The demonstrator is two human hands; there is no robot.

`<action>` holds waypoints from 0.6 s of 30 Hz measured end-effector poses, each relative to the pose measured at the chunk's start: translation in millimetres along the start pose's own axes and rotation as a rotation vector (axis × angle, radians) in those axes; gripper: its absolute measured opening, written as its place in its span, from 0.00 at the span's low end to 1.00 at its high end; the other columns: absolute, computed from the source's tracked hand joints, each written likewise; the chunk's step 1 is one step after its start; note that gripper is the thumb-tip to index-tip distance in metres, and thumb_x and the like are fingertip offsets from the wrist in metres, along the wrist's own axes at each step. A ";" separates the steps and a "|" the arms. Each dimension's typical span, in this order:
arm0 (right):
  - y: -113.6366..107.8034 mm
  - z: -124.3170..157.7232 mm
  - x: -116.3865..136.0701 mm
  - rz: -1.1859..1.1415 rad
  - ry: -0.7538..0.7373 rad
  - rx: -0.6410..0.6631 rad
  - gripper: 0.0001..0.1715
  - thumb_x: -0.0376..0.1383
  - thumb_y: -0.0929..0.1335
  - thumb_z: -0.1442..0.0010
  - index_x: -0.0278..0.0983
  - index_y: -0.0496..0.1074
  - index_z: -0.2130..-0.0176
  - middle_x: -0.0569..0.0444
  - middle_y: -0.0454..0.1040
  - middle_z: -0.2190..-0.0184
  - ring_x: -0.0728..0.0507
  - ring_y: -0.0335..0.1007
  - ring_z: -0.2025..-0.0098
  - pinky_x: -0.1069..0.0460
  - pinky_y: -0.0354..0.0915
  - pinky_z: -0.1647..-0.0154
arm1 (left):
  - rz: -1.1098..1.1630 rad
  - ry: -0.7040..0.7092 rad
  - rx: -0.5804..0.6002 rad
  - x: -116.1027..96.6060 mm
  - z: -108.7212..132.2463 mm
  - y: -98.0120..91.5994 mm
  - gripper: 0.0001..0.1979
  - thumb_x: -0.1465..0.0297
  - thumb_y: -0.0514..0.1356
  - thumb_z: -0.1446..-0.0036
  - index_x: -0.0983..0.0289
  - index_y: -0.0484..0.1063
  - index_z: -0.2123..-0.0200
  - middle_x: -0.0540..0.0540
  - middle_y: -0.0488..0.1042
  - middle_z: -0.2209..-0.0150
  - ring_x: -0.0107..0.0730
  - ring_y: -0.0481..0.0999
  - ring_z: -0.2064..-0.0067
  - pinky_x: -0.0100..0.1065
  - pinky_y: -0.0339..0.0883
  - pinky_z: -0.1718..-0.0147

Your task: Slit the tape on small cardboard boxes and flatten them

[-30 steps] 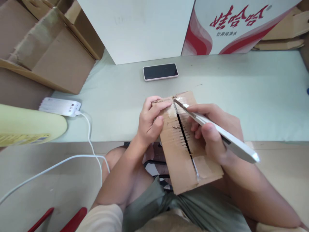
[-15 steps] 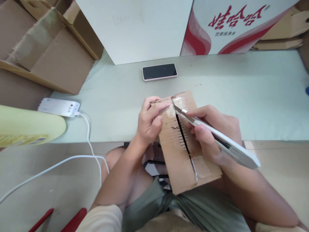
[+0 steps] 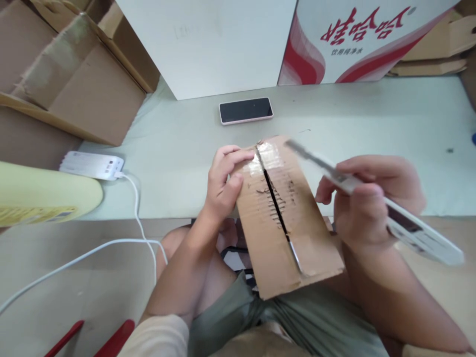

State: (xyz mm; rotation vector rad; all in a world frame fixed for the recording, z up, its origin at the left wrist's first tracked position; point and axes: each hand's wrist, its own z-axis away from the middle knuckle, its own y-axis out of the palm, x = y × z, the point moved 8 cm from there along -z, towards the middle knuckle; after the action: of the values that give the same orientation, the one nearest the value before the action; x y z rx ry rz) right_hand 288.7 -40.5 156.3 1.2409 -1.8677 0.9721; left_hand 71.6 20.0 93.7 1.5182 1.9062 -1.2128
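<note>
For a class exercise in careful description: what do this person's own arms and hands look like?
Short, pale cream sleeves leave both forearms uncovered. The left hand and right hand are ungloved; no ring, watch or bracelet shows.

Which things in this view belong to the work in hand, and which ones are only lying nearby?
In hand:
small cardboard box, held by left hand
white knife, in right hand

Nearby:
phone
white power bank, cable attached
yellow-green container
printed carton
brown boxes, left
</note>
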 end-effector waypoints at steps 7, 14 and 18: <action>-5.6 -6.1 -31.5 -0.078 0.060 -0.126 0.16 0.52 0.73 0.34 0.46 0.74 0.53 0.54 0.81 0.59 0.42 0.82 0.58 0.44 0.77 0.55 | 0.028 0.000 -0.052 4.5 -1.5 -7.3 0.22 0.51 0.52 0.31 0.56 0.78 0.48 0.58 0.75 0.50 0.46 0.74 0.46 0.49 0.70 0.43; 27.5 5.8 -40.7 -0.289 0.387 0.293 0.20 0.46 0.75 0.38 0.49 0.67 0.51 0.54 0.77 0.38 0.38 0.78 0.41 0.41 0.77 0.45 | 0.051 0.013 -0.090 3.8 2.5 -3.6 0.20 0.52 0.51 0.28 0.53 0.74 0.44 0.57 0.74 0.46 0.46 0.72 0.41 0.49 0.67 0.39; 31.3 7.7 -39.0 -0.390 0.377 0.331 0.27 0.47 0.76 0.39 0.52 0.62 0.47 0.56 0.70 0.32 0.38 0.66 0.29 0.38 0.68 0.30 | -0.055 -0.057 -0.313 16.1 8.1 -18.6 0.21 0.50 0.54 0.29 0.52 0.69 0.41 0.56 0.70 0.46 0.42 0.72 0.45 0.45 0.69 0.43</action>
State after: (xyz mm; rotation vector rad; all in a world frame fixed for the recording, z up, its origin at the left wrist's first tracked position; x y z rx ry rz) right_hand 270.3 -22.1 112.9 1.4256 -1.1528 1.2228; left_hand 47.6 22.0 84.0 1.2615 2.0005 -0.9150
